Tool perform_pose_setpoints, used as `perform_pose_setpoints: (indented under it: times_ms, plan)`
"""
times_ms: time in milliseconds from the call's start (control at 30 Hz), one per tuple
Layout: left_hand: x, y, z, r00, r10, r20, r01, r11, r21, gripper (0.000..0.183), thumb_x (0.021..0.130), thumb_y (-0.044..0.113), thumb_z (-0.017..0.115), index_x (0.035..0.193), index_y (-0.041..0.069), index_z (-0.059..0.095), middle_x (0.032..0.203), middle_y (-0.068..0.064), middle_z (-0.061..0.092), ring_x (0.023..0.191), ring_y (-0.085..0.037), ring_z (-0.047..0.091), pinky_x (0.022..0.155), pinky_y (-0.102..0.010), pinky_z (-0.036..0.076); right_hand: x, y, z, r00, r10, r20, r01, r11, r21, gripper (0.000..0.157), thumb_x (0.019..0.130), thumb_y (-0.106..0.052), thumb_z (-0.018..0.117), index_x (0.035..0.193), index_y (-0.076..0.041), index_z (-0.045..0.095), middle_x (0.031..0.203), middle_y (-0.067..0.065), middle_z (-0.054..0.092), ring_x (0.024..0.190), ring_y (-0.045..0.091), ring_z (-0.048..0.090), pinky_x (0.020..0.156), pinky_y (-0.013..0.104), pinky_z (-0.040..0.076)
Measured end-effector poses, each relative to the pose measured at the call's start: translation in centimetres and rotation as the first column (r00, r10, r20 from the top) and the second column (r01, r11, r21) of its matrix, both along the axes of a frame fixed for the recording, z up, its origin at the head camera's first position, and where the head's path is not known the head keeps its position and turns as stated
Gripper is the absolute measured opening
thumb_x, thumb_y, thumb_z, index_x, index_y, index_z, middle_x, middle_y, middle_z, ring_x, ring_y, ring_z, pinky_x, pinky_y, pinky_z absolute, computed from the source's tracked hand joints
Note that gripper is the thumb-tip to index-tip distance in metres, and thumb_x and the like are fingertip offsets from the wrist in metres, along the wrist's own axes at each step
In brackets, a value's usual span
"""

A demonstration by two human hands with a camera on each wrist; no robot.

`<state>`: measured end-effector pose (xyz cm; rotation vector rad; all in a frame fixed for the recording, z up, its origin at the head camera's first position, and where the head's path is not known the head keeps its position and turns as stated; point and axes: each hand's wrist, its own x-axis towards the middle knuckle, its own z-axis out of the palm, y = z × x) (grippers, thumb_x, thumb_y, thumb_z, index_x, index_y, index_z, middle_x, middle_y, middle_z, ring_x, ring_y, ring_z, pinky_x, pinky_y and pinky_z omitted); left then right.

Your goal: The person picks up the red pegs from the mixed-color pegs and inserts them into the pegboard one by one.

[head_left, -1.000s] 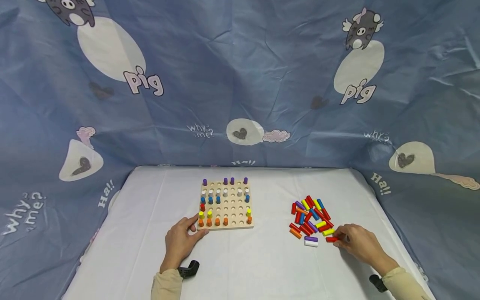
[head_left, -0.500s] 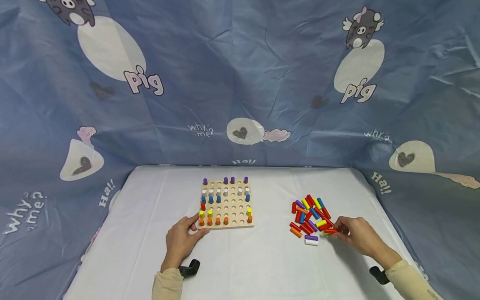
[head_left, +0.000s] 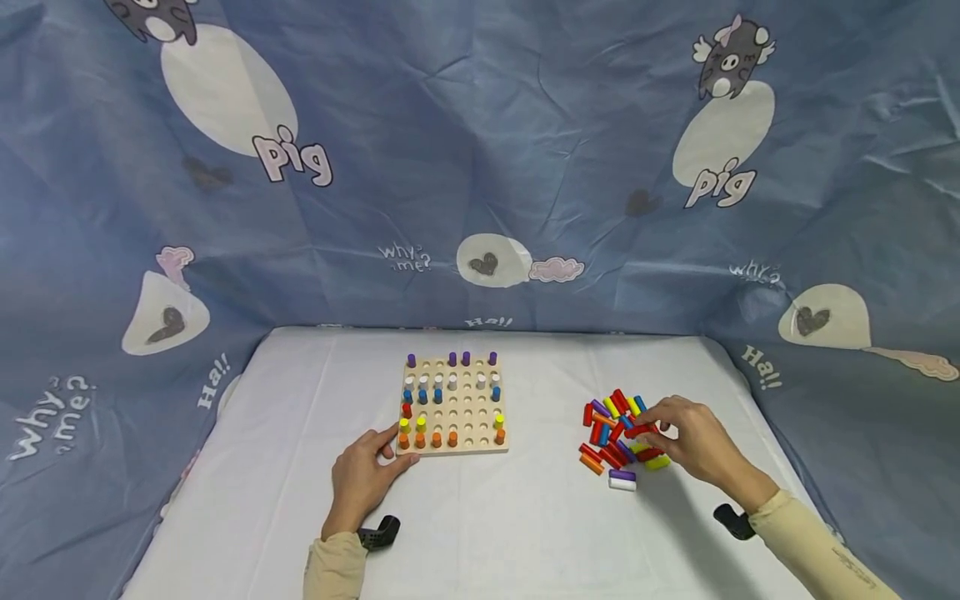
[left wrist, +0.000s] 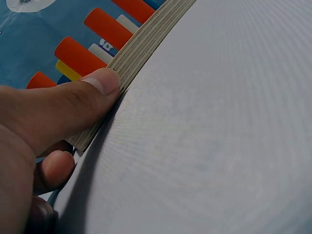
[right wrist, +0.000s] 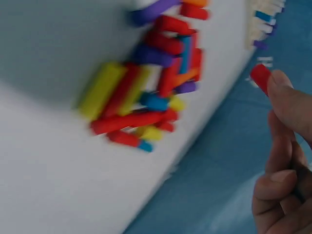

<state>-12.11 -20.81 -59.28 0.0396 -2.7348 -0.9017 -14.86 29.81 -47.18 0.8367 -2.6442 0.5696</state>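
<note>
A wooden pegboard (head_left: 480, 450) lies left of the table's middle, with upright purple, white, blue, red, yellow and orange pegs in some of its holes. My left hand (head_left: 363, 475) grips its near left corner. In the left wrist view the thumb (left wrist: 105, 80) presses the board's front edge, and the other fingers curl by the corner, partly hidden. Above the right-hand pile of loose pegs (head_left: 606, 435), my right hand (head_left: 697, 442) pinches a red peg (right wrist: 261, 78) between thumb and fingers. That peg is held clear of the pile in the right wrist view.
A purple peg (head_left: 622, 474) and a white peg (head_left: 622, 485) lie side by side just in front of the pile. White cloth (head_left: 525, 533) covers the table. Blue printed fabric (head_left: 480, 167) hangs behind and along both sides.
My right hand has lifted a red peg from the pile's near right edge and carried it up and left over the pile. The left hand stays at the board's corner.
</note>
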Motion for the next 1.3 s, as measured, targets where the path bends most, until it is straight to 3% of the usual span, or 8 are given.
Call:
perform_pose_setpoints:
  times_ms: [133,367,533,667,833,967,1133,1300]
  plan:
    - [0.1,-0.3,0.1,1.0,0.004,0.004,-0.004,1.0,-0.009,0.071,0.076,0.046,0.095,0.134,0.011,0.074,0.075,0.01,0.054,0.059,-0.008,0.037,0.057,-0.027,0.03,-1.2,-1.9,1.1,0.998,0.05,-0.047,-0.053,0.996,-0.075,0.034,0.07,0.0,0.097,0.097,-0.016,0.084,0.089,-0.009,0.075,0.077,0.013,0.065,0.063,0.024,0.051]
    - [0.4,-0.4,0.3,1.0,0.005,0.009,-0.005,1.0,-0.006,0.07,0.077,0.046,0.094,0.135,0.011,0.074,0.075,0.011,0.054,0.058,-0.008,0.037,0.058,-0.027,0.031,-3.0,-5.2,3.2,0.992,0.118,-0.035,-0.122,0.978,-0.172,0.039,0.075,0.006,0.091,0.106,-0.017,0.083,0.095,-0.004,0.078,0.075,0.008,0.061,0.057,0.023,0.046]
    - [0.6,-0.3,0.2,1.0,0.016,0.021,-0.016,1.0,-0.003,0.071,0.076,0.045,0.095,0.135,0.012,0.074,0.075,0.01,0.053,0.059,-0.008,0.037,0.059,-0.027,0.03,-4.0,-7.5,4.4,0.988,0.157,-0.014,-0.156,0.969,-0.192,0.03,0.082,0.003,0.088,0.104,-0.017,0.083,0.094,-0.003,0.079,0.074,0.004,0.061,0.058,0.021,0.045]
    - [0.6,0.0,0.2,1.0,0.016,0.022,-0.016,1.0,-0.002,0.071,0.075,0.045,0.095,0.135,0.012,0.074,0.074,0.01,0.053,0.059,-0.008,0.037,0.059,-0.027,0.03,-4.7,-9.2,4.7,0.984,0.179,0.019,-0.174,0.974,-0.146,0.022,0.084,-0.001,0.088,0.095,-0.019,0.083,0.091,-0.004,0.079,0.077,0.007,0.065,0.063,0.025,0.05]
    - [0.2,0.3,0.2,1.0,0.013,-0.003,-0.013,1.0,0.01,0.07,0.076,0.043,0.095,0.134,0.011,0.075,0.074,0.009,0.053,0.059,-0.008,0.036,0.058,-0.026,0.028,-5.4,-11.2,2.4,0.975,0.142,0.17,-0.14,0.99,-0.026,0.02,0.088,-0.016,0.088,0.107,-0.018,0.082,0.101,-0.005,0.08,0.083,0.009,0.066,0.072,0.029,0.052]
    - [0.1,0.4,0.2,1.0,0.01,-0.017,-0.01,1.0,0.01,0.069,0.075,0.043,0.096,0.133,0.01,0.075,0.074,0.008,0.053,0.059,-0.007,0.035,0.058,-0.025,0.028,-5.6,-12.4,-0.8,0.956,0.077,0.283,-0.104,0.991,0.08,0.036,0.089,-0.026,0.087,0.12,-0.012,0.077,0.106,0.002,0.078,0.086,0.012,0.067,0.074,0.032,0.054]
    - [0.1,0.3,0.2,1.0,0.013,-0.024,-0.013,1.0,0.005,0.067,0.076,0.041,0.096,0.133,0.011,0.076,0.073,0.009,0.053,0.058,-0.006,0.035,0.057,-0.026,0.028,-5.7,-12.9,-4.3,0.948,0.015,0.319,-0.073,0.983,0.17,0.05,0.087,-0.034,0.089,0.127,-0.01,0.072,0.108,0.006,0.075,0.091,0.02,0.07,0.079,0.041,0.058]
    - [0.2,0.2,0.2,1.0,0.019,-0.017,-0.019,1.0,0.008,0.068,0.075,0.041,0.096,0.133,0.011,0.075,0.073,0.008,0.053,0.058,-0.007,0.035,0.057,-0.026,0.028,-6.2,-13.6,-6.0,0.949,0.038,0.313,-0.088,0.985,0.147,0.045,0.09,-0.038,0.086,0.125,-0.012,0.073,0.105,0.006,0.074,0.089,0.019,0.07,0.079,0.042,0.058]
